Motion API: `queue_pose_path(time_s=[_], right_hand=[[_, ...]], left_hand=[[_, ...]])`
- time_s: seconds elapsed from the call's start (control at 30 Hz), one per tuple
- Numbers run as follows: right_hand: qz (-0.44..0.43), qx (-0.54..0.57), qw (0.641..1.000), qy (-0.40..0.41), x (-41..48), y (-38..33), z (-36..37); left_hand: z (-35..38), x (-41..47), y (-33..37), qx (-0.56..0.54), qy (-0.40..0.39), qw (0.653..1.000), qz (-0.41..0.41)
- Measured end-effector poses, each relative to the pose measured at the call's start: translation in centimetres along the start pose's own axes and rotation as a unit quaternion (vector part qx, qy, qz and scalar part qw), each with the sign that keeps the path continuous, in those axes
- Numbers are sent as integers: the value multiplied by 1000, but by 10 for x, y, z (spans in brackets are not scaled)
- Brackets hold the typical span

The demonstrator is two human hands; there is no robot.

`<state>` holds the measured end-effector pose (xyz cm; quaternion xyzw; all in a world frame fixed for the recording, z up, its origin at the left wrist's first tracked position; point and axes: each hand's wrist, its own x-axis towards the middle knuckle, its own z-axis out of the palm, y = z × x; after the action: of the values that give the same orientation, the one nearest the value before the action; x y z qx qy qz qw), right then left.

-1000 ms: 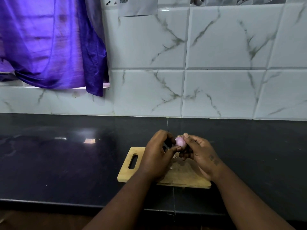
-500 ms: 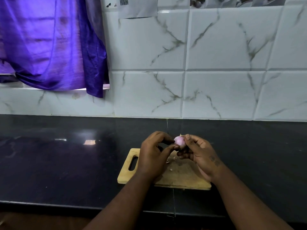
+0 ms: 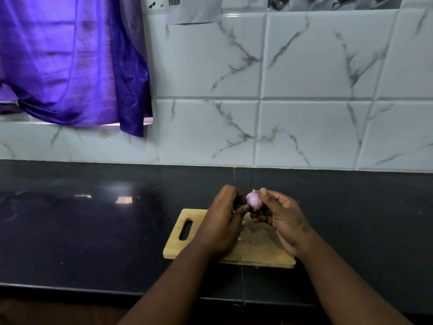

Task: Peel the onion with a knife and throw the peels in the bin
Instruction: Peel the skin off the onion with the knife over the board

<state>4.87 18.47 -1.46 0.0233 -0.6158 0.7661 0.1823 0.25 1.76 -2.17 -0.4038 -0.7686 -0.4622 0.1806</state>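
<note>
A small pink onion point(image 3: 253, 199) is held above the wooden cutting board point(image 3: 257, 249). My right hand point(image 3: 281, 216) grips it, thumb on top and fingers underneath. My left hand point(image 3: 222, 221) is curled beside it, with its thumb pressed against the onion's left side. A dark piece inside that fist looks like the handle of the knife point(image 3: 237, 202); the blade is hidden. Small peel scraps point(image 3: 244, 223) lie on the board under the hands. No bin is in view.
The board sits on a black stone counter point(image 3: 93, 231) near its front edge point(image 3: 70, 289). A white marble-tiled wall point(image 3: 304, 113) stands behind it. A purple curtain point(image 3: 70, 66) hangs at the upper left above a ledge.
Both hands stay over the board with the onion. The onion has turned a little between the fingers, and my left thumb has shifted along its side.
</note>
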Motion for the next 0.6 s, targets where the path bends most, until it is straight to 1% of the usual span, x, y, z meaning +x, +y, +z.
queue_pose_path(time_s=[0.13, 0.3, 0.37, 0.47, 0.6], right_hand=[[-24, 1, 1000, 14, 2, 0, -1], [-28, -11, 1000, 6, 1, 1, 0], [-23, 1, 1000, 2, 0, 1, 0], [-25, -30, 999, -4, 0, 0, -1], [-31, -49, 998, -17, -2, 0, -1]], left_hand=[[3, 0, -1, 18, -20, 1000, 11], [-1, 2, -3, 23, 84, 995, -39], [-2, 2, -1, -16, 105, 993, -47], [-4, 1, 2, -71, 93, 992, -38], [-5, 0, 5, -105, 74, 990, -58]])
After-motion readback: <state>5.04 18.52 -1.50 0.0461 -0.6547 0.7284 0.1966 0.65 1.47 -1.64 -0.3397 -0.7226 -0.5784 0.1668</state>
